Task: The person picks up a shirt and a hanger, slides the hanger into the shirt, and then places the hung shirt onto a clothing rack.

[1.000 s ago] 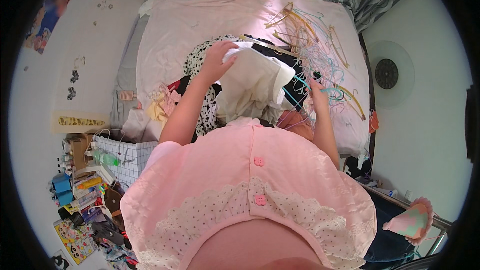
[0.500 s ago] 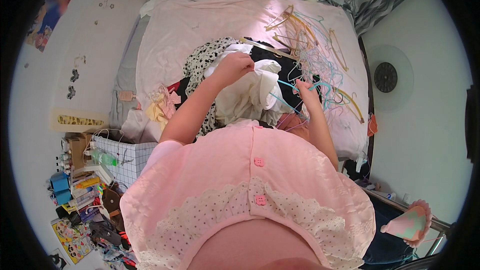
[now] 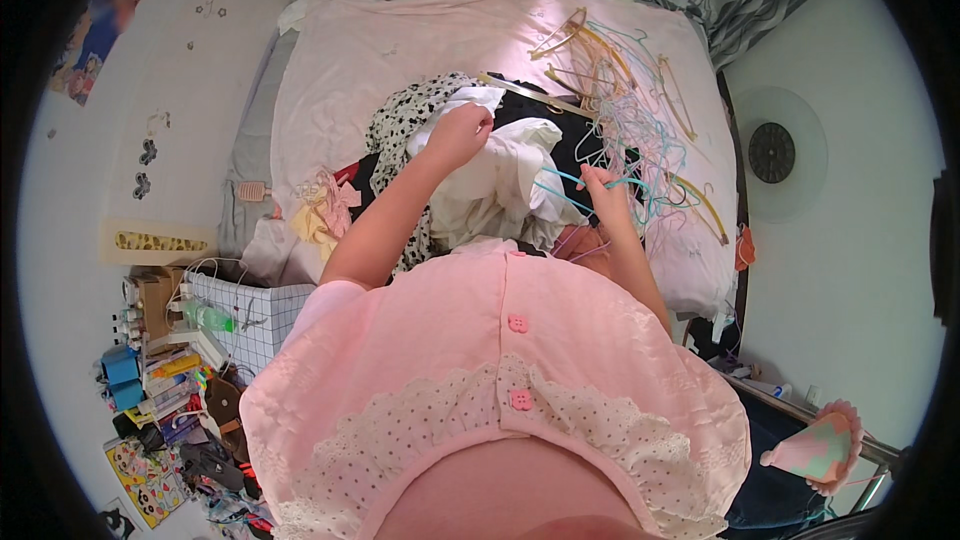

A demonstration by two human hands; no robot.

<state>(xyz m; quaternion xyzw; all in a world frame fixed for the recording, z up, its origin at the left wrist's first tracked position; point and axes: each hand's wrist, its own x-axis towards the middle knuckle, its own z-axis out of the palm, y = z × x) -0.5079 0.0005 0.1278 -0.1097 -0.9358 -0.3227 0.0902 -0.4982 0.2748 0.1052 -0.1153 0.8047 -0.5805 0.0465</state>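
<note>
A white garment [image 3: 515, 165], perhaps a shirt, is held up over the clothes on the bed. My left hand [image 3: 461, 134] is closed on its upper left part, fingers bunched. My right hand [image 3: 604, 189] grips a light-blue hanger [image 3: 563, 177] near its middle. The hanger's left end reaches the right edge of the white garment, and the cloth hides its tip. Beneath and around lie a black garment [image 3: 567, 138] and a white cloth with black spots [image 3: 395, 125].
Several tangled hangers [image 3: 640, 120] in gold, blue and pink cover the right side of the pink bed sheet [image 3: 330, 55]. Yellow and pink cloths [image 3: 325, 210] lie at the left. A checked storage bin [image 3: 255, 310] stands front left, beside heaped small items [image 3: 170, 390].
My left hand has drawn slightly to the left with the cloth. My right hand and the blue hanger have moved left and a little nearer to me.
</note>
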